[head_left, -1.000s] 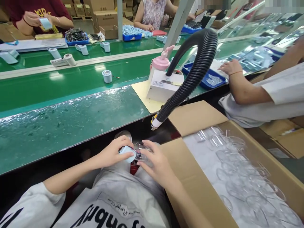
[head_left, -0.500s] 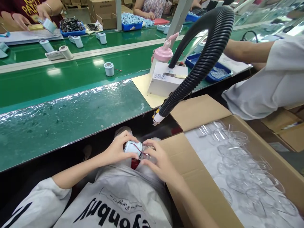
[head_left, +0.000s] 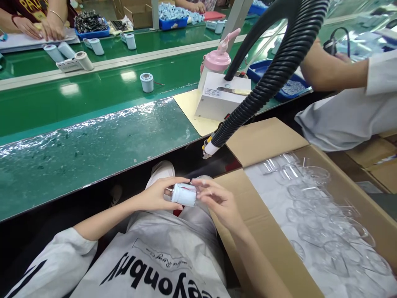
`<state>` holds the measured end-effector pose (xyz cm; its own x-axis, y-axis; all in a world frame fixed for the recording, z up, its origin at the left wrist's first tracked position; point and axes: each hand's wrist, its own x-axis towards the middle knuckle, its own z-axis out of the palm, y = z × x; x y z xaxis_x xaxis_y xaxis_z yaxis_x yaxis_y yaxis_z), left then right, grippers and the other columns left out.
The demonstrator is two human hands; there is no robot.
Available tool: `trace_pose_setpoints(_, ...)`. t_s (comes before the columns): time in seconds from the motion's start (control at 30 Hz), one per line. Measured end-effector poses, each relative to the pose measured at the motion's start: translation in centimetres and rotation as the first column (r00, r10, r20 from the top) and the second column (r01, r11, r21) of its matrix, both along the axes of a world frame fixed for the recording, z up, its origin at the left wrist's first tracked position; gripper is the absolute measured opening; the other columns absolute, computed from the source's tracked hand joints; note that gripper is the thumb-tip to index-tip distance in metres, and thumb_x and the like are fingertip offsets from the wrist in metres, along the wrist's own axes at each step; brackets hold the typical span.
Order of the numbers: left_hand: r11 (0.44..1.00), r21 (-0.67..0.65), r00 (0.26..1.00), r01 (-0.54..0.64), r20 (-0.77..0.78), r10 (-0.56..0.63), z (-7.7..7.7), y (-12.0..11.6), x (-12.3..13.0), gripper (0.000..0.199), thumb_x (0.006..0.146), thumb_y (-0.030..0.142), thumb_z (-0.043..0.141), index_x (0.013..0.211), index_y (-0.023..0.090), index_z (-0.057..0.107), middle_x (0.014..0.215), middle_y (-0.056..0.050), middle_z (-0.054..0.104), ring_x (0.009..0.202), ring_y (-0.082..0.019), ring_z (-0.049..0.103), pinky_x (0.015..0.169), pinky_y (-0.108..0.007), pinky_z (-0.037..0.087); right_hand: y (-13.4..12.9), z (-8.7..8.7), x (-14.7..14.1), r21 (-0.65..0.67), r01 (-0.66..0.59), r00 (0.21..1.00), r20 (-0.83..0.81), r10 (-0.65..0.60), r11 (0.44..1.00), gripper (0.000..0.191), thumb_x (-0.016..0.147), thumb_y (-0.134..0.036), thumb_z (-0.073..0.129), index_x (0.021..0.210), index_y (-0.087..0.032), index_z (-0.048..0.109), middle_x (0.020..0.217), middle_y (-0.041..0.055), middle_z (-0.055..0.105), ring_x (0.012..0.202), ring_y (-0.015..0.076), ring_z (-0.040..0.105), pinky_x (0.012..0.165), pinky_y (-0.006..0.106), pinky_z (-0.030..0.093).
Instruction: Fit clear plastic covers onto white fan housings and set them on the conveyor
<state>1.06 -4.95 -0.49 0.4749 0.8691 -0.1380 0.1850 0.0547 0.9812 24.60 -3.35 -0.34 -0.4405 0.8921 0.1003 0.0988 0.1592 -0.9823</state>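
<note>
Above my lap, my left hand (head_left: 161, 193) curls its thumb and fingers round a light-blue cylindrical housing (head_left: 183, 194), which lies on its side. A thin dark red wire runs along the housing's upper side. Clear plastic shows at its right end, partly covered by fingers, so its full shape is hard to make out. My right hand (head_left: 218, 203) is at that right end, its fingers bent but apart and slightly blurred. The fingertips are at or very near the clear plastic; contact cannot be made out.
An open cardboard box (head_left: 266, 244) of clear plastic covers (head_left: 328, 223) stands at my right. A black ribbed hose (head_left: 257, 91) arches over its corner from a white unit (head_left: 217, 99). Another blue housing (head_left: 147, 82) stands on the green belt (head_left: 108, 89). Co-workers' arms are across and right.
The blue housing has turned in my left hand, its wire now along the upper side. My right hand's fingers have loosened and shifted right. Across the belt, a co-worker has set down a blue piece.
</note>
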Motion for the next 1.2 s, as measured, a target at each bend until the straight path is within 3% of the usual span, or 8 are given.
trace_pose_setpoints(0.07,0.992,-0.122,0.995,-0.039,0.086,0.049,0.0,-0.3,0.0,0.071,0.072,0.028,0.084,0.136,0.022,0.057,0.140,-0.014,0.060,0.115,-0.028,0.065,0.090,-0.038,0.058,-0.2,0.0,0.3,0.118,-0.098,0.992,0.089,0.088,0.988,0.022,0.084,-0.038,0.079,0.103,-0.026,0.078,0.136,0.0114,0.066,0.124,0.0319,0.064,0.104,0.050,0.053)
trace_pose_setpoints(0.17,0.968,-0.249,0.985,-0.018,0.162,0.060,-0.1,-0.7,-0.1,0.074,0.072,0.033,0.084,0.138,0.022,0.055,0.138,-0.014,0.061,0.107,-0.026,0.067,0.083,-0.034,0.058,-0.8,0.0,0.7,0.268,-0.158,0.977,0.185,0.111,0.950,0.032,0.087,-0.024,0.075,0.119,-0.027,0.072,0.140,0.0113,0.063,0.126,0.0292,0.063,0.105,0.046,0.054)
trace_pose_setpoints(0.23,0.970,-0.243,0.988,-0.008,0.148,0.046,-0.1,-0.7,-0.2,0.076,0.071,0.037,0.085,0.140,0.022,0.055,0.135,-0.014,0.063,0.105,-0.026,0.068,0.081,-0.033,0.058,-1.0,0.1,0.9,0.291,-0.160,0.974,0.199,0.104,0.943,0.033,0.087,-0.023,0.075,0.120,-0.026,0.069,0.138,0.0114,0.065,0.123,0.0291,0.065,0.103,0.045,0.056)
trace_pose_setpoints(0.3,0.987,-0.158,0.993,-0.001,0.112,0.019,0.2,-0.7,-0.3,0.076,0.070,0.038,0.086,0.140,0.024,0.058,0.135,-0.013,0.063,0.111,-0.029,0.066,0.085,-0.034,0.058,-1.1,0.2,1.1,0.275,-0.159,0.973,0.209,0.103,0.948,0.035,0.086,-0.025,0.077,0.119,-0.025,0.067,0.137,0.0117,0.065,0.122,0.0298,0.066,0.102,0.045,0.056)
trace_pose_setpoints(0.43,0.999,0.003,0.996,0.034,0.085,-0.034,1.0,-0.5,-0.3,0.075,0.071,0.038,0.087,0.140,0.026,0.059,0.138,-0.012,0.063,0.124,-0.032,0.060,0.098,-0.039,0.054,-1.2,0.5,1.2,0.206,-0.144,0.975,0.196,0.103,0.968,0.036,0.085,-0.029,0.077,0.119,-0.024,0.065,0.133,0.0117,0.068,0.120,0.0297,0.067,0.099,0.043,0.058)
trace_pose_setpoints(0.8,0.970,0.218,0.992,0.108,0.043,-0.120,1.0,-0.7,-0.7,0.078,0.075,0.034,0.086,0.146,0.032,0.053,0.151,-0.012,0.055,0.138,-0.034,0.052,0.115,-0.051,0.042,-1.3,1.2,0.8,-0.093,-0.132,0.991,0.006,0.134,0.987,0.038,0.084,-0.037,0.077,0.117,-0.024,0.066,0.119,0.0110,0.071,0.109,0.0275,0.069,0.083,0.038,0.064)
trace_pose_setpoints(0.93,0.952,0.280,0.990,0.121,0.034,-0.136,1.0,-0.8,-0.8,0.079,0.076,0.033,0.085,0.147,0.034,0.051,0.152,-0.011,0.054,0.139,-0.032,0.052,0.116,-0.049,0.041,-1.4,0.8,0.7,-0.210,-0.132,0.991,-0.041,0.126,0.969,0.038,0.084,-0.042,0.077,0.116,-0.025,0.065,0.111,0.0091,0.070,0.100,0.0242,0.068,0.077,0.034,0.063)
trace_pose_setpoints(1.2,0.950,0.279,0.990,0.142,-0.020,-0.142,1.1,-0.9,-0.9,0.075,0.078,0.036,0.083,0.146,0.030,0.052,0.151,-0.013,0.054,0.139,-0.033,0.052,0.117,-0.050,0.039,-1.2,0.3,0.2,-0.435,-0.134,0.988,-0.131,0.084,0.890,0.043,0.081,-0.054,0.077,0.107,-0.024,0.062,0.096,0.0052,0.066,0.081,0.0192,0.065,0.068,0.030,0.059)
